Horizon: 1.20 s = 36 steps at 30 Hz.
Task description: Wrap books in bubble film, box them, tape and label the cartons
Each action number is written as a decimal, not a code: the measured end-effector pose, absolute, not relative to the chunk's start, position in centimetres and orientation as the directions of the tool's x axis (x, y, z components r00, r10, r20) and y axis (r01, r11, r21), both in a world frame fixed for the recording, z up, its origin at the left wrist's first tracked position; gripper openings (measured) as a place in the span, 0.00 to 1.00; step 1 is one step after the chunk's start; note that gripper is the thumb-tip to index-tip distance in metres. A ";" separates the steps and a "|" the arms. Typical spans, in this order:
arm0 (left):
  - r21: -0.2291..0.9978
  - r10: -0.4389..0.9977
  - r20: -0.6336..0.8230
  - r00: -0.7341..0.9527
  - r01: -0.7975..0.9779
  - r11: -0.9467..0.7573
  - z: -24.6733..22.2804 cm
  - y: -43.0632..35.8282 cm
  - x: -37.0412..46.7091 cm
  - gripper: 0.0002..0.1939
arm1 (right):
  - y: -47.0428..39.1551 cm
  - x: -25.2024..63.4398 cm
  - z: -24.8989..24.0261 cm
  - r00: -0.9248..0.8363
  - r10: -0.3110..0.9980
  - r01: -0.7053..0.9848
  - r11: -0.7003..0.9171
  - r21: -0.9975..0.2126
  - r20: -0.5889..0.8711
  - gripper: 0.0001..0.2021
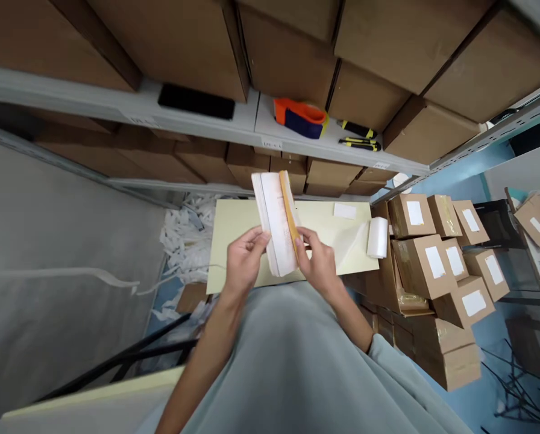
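Both my hands grip a white flat packet (275, 226) with faint printing on its face and an orange strip along its right edge; its exact kind I cannot make out. My left hand (245, 256) pinches its left edge between thumb and fingers. On the other side, my right hand (317, 258) holds the orange edge, thumb on the front. The packet is raised above a pale yellow table (234, 226). To the right on that table are a white label (345, 210) and a roll of clear-white film (377, 237).
Cardboard boxes (292, 72) fill the shelf ahead, where a tape dispenser (302, 117) and yellow-black utility knives (360, 143) lie near a black flat object (196, 101). Labelled cartons (421, 265) are stacked at the right. Crumpled white liner scraps (188, 241) pile up left of the table.
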<state>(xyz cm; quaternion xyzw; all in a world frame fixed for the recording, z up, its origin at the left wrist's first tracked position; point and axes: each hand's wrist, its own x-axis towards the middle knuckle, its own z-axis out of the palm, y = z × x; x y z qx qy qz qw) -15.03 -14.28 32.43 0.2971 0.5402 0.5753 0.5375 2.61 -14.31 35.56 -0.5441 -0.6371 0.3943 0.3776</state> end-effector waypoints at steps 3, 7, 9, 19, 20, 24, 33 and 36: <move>0.953 0.958 -0.195 -0.211 -0.273 0.134 33.4 -14.9 -13.8 0.33 | -14.4 1.2 34.4 -0.091 0.993 0.456 0.108 -0.884 0.074 0.26; 0.968 0.980 -0.146 -0.138 -0.226 0.112 32.3 -14.0 -14.2 0.34 | -13.1 1.2 32.8 0.002 1.000 0.245 0.028 -0.969 0.029 0.23; 0.985 0.941 -0.153 -0.302 -0.118 0.123 30.8 -12.6 -15.6 0.34 | -12.3 1.9 32.5 -0.015 1.000 0.075 -0.007 -0.997 -0.008 0.26; 0.999 0.968 0.032 -0.247 -0.006 -0.034 30.6 -9.9 -22.0 0.22 | -8.9 7.7 34.4 -0.061 0.979 0.120 0.203 -0.972 0.197 0.17; 0.996 0.962 0.091 -0.258 0.033 -0.085 30.9 -10.3 -22.0 0.18 | -8.6 7.9 34.5 -0.078 0.973 0.127 0.227 -0.966 0.218 0.16; 0.964 0.916 0.263 -0.302 0.124 -0.236 31.2 -11.6 -21.9 0.12 | -8.3 7.1 34.4 -0.103 0.968 0.126 0.239 -0.963 0.227 0.17; 0.995 0.895 -0.094 -0.437 -0.070 0.071 23.5 -13.6 -26.0 0.25 | -8.1 0.8 26.8 -0.153 0.974 0.069 -0.158 -0.985 -0.167 0.22; 0.950 0.865 -0.314 -0.392 -0.123 0.288 18.5 -14.1 -28.3 0.31 | -8.3 -2.8 22.3 -0.179 0.895 0.135 -0.389 -0.911 -0.409 0.23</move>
